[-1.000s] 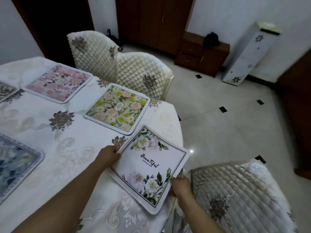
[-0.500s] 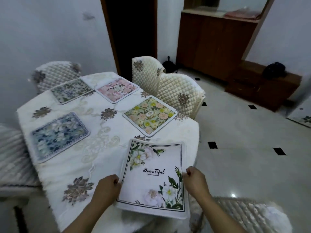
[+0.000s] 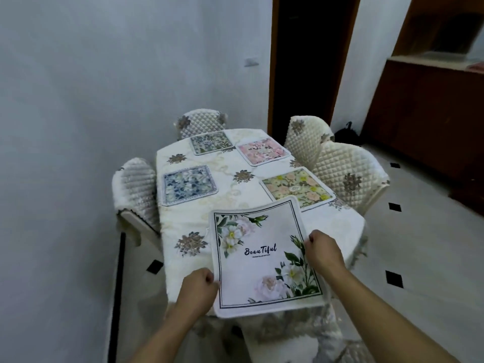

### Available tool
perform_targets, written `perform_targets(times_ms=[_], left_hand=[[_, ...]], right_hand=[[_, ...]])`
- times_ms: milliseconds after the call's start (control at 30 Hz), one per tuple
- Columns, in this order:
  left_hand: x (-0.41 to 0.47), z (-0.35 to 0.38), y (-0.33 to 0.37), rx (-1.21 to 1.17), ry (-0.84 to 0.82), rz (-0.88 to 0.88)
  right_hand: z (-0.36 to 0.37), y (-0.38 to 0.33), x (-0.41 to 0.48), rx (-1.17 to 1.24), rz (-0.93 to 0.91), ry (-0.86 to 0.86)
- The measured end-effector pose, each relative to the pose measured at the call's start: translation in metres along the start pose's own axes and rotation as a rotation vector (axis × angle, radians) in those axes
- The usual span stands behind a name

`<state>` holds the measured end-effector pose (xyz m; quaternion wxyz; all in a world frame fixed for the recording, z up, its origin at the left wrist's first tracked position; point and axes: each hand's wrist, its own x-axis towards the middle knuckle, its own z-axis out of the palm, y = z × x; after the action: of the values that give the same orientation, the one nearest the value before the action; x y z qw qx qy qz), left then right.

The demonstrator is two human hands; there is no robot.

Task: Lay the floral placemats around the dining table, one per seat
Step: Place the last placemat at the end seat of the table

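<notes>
Our left hand [image 3: 195, 292] and right hand [image 3: 323, 251] each pinch a side edge of the white placemat [image 3: 262, 260], which is between them at the near end of the counter [image 3: 233, 196].

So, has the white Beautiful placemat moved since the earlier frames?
Yes. The white placemat has shifted toward the yellow-green placemat; its far corner now overlaps that mat's near edge.

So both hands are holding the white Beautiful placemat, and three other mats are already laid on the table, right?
Not quite: the head view shows four other mats already laid, not three: blue mat, grey-green mat, pink mat and yellow mat. The left hand and right hand do hold the white Beautiful placemat.
</notes>
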<state>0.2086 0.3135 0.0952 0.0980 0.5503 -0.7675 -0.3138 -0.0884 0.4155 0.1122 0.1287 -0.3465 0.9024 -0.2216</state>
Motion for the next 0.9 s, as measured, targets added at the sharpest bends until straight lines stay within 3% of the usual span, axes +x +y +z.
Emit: perform_targets(times_ms=[300,600,900], left_hand=[[-0.004,0.036,0.011,-0.038,0.025,-0.150],[0.033,0.142,0.028,0.040,0.072,-0.415],[0.059,0.174,0.028,-0.046,0.157,-0.515]], right_hand=[[-0.002,0.021,0.045,-0.016,-0.078,-0.098],[0.056,0.083,0.154,-0.058,-0.180,-0.333],[0.099,0.101,0.199,-0.017,-0.200,-0.417]])
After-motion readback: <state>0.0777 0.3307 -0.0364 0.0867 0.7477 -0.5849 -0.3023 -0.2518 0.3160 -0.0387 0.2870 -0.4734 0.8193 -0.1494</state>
